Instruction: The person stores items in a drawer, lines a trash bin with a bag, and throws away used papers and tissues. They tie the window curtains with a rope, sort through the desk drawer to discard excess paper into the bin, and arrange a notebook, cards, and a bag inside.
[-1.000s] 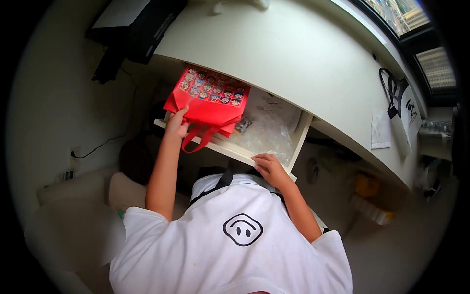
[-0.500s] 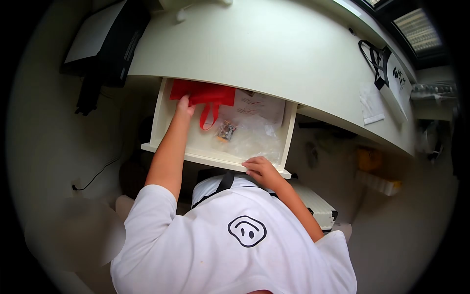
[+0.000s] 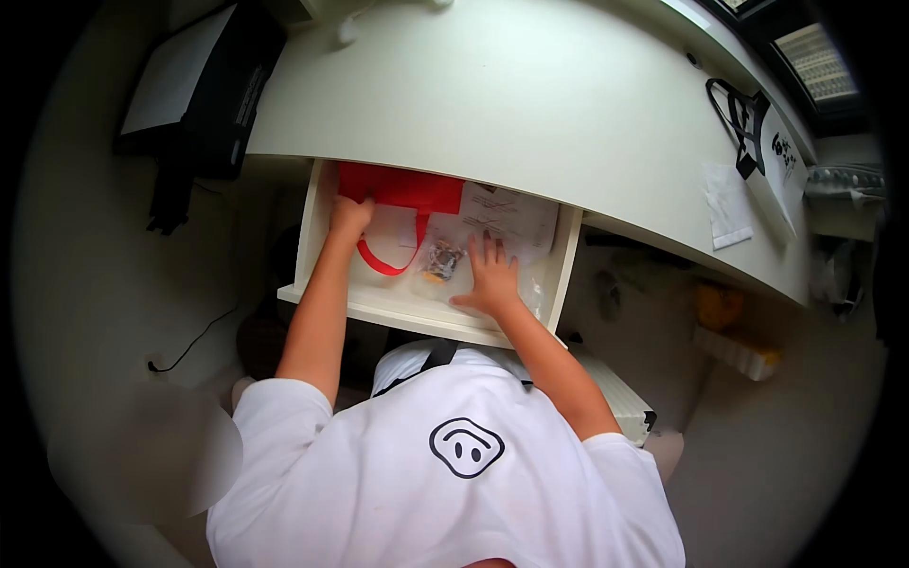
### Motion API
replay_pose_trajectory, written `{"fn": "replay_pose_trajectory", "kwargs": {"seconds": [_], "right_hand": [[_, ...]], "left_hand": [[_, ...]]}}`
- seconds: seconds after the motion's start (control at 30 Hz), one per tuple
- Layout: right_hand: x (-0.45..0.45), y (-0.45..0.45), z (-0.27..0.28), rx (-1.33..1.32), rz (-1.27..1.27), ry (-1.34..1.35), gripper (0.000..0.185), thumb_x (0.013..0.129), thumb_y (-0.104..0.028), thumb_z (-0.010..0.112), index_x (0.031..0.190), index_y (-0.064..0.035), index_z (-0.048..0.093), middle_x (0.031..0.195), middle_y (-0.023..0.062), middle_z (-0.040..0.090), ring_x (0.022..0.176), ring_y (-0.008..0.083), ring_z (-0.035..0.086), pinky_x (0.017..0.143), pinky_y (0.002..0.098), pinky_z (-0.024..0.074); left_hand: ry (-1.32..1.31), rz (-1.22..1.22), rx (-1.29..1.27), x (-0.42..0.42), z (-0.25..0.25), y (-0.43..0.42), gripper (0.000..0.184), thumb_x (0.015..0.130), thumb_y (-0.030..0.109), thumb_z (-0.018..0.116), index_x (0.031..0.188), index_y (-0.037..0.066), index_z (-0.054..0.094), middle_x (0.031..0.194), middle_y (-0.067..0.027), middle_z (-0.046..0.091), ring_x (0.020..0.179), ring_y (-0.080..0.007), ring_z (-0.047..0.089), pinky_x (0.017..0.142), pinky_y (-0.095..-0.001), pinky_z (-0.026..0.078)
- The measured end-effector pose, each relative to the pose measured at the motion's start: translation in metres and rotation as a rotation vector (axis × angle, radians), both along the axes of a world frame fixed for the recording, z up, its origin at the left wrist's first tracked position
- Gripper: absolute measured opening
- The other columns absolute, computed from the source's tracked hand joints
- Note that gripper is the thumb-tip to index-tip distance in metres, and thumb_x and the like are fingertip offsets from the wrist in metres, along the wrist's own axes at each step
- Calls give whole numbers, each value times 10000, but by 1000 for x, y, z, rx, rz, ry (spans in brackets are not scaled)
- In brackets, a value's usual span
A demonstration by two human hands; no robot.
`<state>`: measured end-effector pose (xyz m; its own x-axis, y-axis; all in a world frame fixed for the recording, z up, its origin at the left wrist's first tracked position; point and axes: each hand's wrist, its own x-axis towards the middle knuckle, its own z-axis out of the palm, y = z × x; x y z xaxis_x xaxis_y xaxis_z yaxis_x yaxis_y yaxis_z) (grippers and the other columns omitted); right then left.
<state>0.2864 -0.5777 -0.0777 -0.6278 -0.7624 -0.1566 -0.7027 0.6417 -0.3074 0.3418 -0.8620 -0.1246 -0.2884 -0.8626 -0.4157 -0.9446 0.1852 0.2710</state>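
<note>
A white drawer [image 3: 407,321] is pulled out under the desk. At its back left lies a red bag [image 3: 417,189], partly under the desk edge, with one red handle looping forward. My left hand [image 3: 352,216] is closed on the bag's left front edge. My right hand [image 3: 492,280], fingers spread, is over the clear plastic packaging [image 3: 535,295] in the right half of the drawer. Between my hands is a small packet [image 3: 441,260] with a dark and orange pattern. White printed paper [image 3: 507,216] lies behind my right hand.
The curved white desk top [image 3: 492,95] extends above the drawer. A black device [image 3: 204,95] stands at the left. On the right are a white bag with black handles [image 3: 772,156] and a white paper [image 3: 727,206]. A white case [image 3: 606,393] sits below the drawer's right side.
The red bag has gone from above the drawer front down into the drawer, with my left hand on it. My right hand has left the drawer's front edge and reached inside, its fingers spreading.
</note>
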Motion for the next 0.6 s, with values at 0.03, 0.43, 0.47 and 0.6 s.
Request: {"fn": "replay_pose_trajectory", "kwargs": {"seconds": [0.03,0.43,0.47,0.6], "right_hand": [[4,-6,-8,138,-6,-7,800,620,-224,695,1305,-108,300,1201,195,423,1121,325,420,839,509,395],[12,-8,23,-526,-166,-441,380,684,-9,525,1061,-53,540,914,161,564,821,373,552,721,389,462],[14,-8,18,-524,-167,-441,380,684,-9,525,1061,-53,540,914,161,564,821,373,552,721,389,462],[18,-15,26,-736,-241,-932,381,730,-37,546,1111,-53,539,1072,153,549,1005,355,504,860,368,419]], "left_hand": [[-4,7,0,5,18,15,643,782,409,586,1183,-32,344,1022,-203,527,817,-307,599,629,-385,504],[631,-753,257,34,56,144,636,703,306,711,1220,98,405,1135,-143,458,1046,-303,476,889,-378,401],[763,-505,705,35,57,141,633,716,294,708,1235,121,390,1158,-116,455,1076,-273,463,906,-378,391],[976,90,1494,34,88,136,622,741,242,685,1262,144,359,1225,-88,451,1147,-226,421,952,-361,366]]}}
